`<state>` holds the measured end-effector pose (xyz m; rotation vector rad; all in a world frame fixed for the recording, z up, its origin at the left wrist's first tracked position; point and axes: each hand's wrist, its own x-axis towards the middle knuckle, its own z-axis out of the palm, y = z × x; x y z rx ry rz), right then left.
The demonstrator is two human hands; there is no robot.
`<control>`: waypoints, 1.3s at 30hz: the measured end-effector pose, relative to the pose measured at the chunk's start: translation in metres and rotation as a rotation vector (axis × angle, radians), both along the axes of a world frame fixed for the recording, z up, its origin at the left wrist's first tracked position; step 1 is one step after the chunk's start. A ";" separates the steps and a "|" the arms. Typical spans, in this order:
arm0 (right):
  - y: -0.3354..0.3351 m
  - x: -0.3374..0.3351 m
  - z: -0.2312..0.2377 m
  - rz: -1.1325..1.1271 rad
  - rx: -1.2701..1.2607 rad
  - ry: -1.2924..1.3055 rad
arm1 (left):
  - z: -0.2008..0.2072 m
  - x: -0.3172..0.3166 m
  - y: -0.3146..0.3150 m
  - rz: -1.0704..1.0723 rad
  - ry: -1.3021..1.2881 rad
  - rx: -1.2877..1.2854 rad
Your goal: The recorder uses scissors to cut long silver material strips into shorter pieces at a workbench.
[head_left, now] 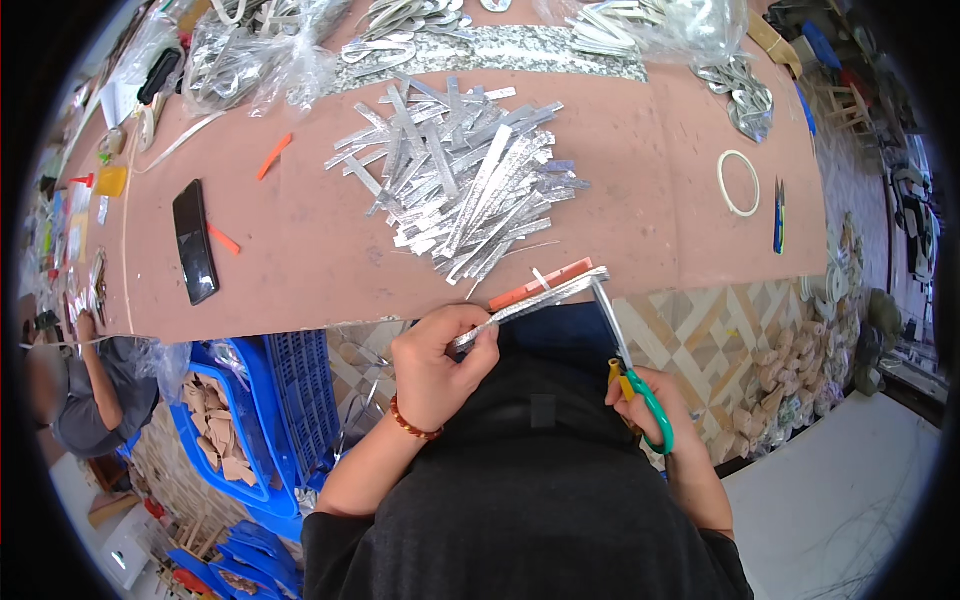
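My left hand (437, 362), with a beaded bracelet at the wrist, pinches a bundle of thin silver strips (555, 295) just over the table's near edge. My right hand (672, 393) grips scissors (612, 325) with green handles and a yellow part beside the fingers. The scissor blades point away from me, and their tips are at the right end of the strips. Whether the blades are closed on them I cannot tell. An orange ruler-like strip (515, 293) lies along the table edge behind the bundle. Farther off spreads a loose pile of silver strips (470, 190).
A black phone (195, 242) and orange scraps (274, 157) lie on the left of the brown-covered table (640, 200). At the right are a pale ring (722, 185) and blue-handled snips (779, 215). Blue crates (300, 400) stand below left, near another person (100, 395).
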<state>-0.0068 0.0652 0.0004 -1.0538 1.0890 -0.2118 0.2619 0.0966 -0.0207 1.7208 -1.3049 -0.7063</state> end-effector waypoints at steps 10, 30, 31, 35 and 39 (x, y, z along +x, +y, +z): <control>-0.038 0.070 0.016 0.480 -0.366 0.060 | 0.014 0.014 -0.013 0.149 1.215 0.004; -0.041 0.064 0.019 0.514 -0.357 -0.014 | 0.016 0.034 0.000 0.061 0.988 0.010; -0.038 0.055 0.020 0.511 -0.397 0.014 | 0.016 0.029 0.001 0.037 0.998 0.019; -0.025 0.039 0.019 0.521 -0.384 0.117 | 0.008 0.008 -0.001 -0.048 1.063 -0.003; -0.016 0.035 0.016 0.419 -0.346 0.090 | 0.008 0.000 -0.004 -0.111 1.076 0.027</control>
